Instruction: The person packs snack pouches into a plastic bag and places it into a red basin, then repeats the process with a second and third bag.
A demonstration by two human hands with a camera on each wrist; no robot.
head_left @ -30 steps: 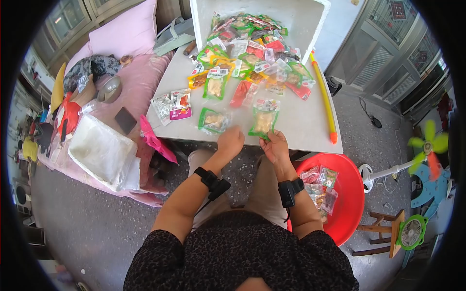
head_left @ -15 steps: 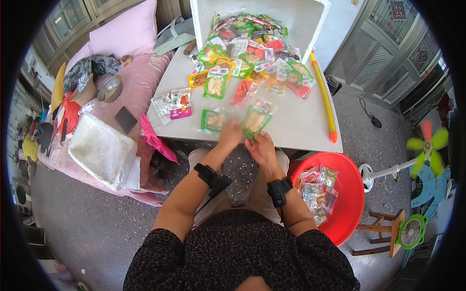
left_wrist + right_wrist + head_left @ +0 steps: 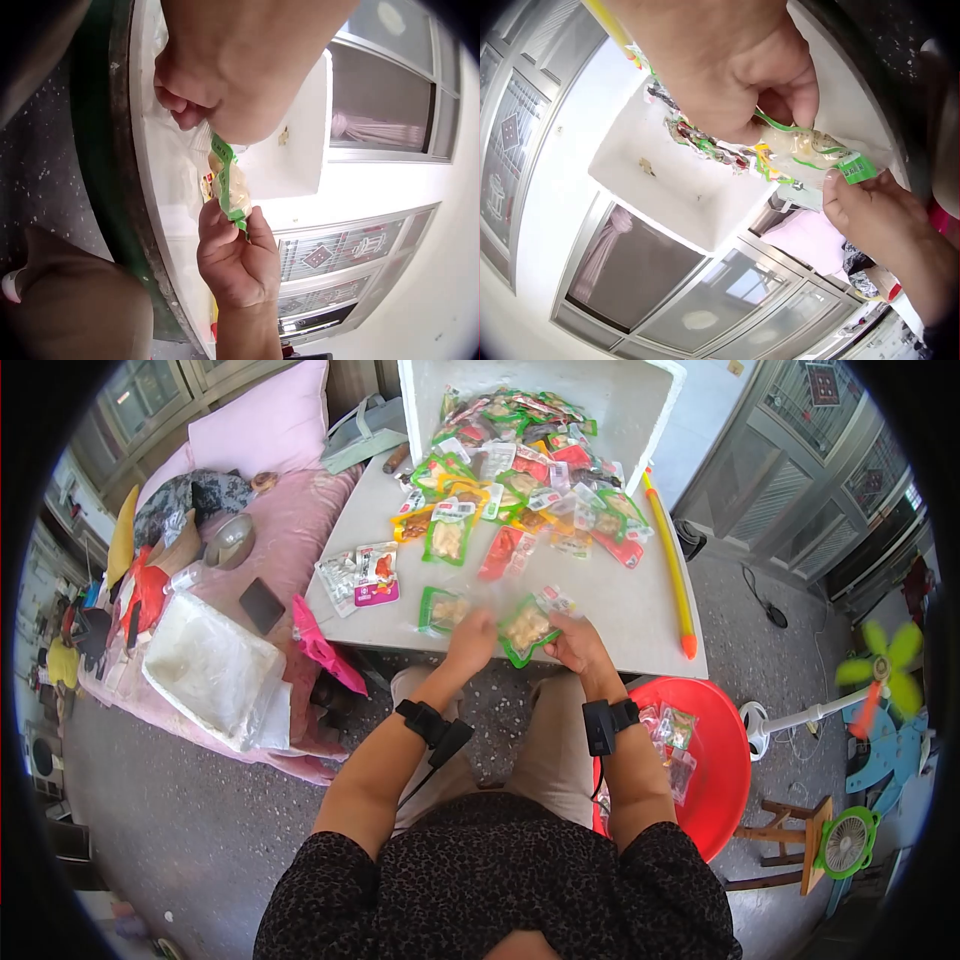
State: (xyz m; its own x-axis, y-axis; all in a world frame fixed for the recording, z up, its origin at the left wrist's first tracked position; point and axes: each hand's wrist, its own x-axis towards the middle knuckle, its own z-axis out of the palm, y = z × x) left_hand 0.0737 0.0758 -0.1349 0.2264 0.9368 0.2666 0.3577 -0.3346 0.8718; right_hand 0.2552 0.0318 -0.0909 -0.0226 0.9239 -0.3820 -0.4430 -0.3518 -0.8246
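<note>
My right hand [image 3: 580, 645] pinches the side of a green-edged clear packet [image 3: 527, 628] with pale food inside, held above the table's front edge. In the left wrist view the same packet [image 3: 229, 184] stands between the fingertips of my right hand [image 3: 240, 262]. Close by on the left, my left hand [image 3: 470, 645] has its fingers curled at the clear end of another green-edged packet [image 3: 442, 610]. In the right wrist view the thumb of my left hand [image 3: 877, 217] lies against a packet's green end [image 3: 859, 169]; how the two packets overlap there cannot be told.
Many colourful packets [image 3: 520, 480] spill from a white foam box [image 3: 625, 420]. Silver and purple packets [image 3: 375, 575] lie at left, a yellow tube [image 3: 672, 565] at right. A red basin [image 3: 725, 760] with packets stands below the table's right side.
My right hand moved left with its packet, then back slightly right; the packet is now lower and more tilted. My left hand has hardly moved. The head view has shifted slightly.
</note>
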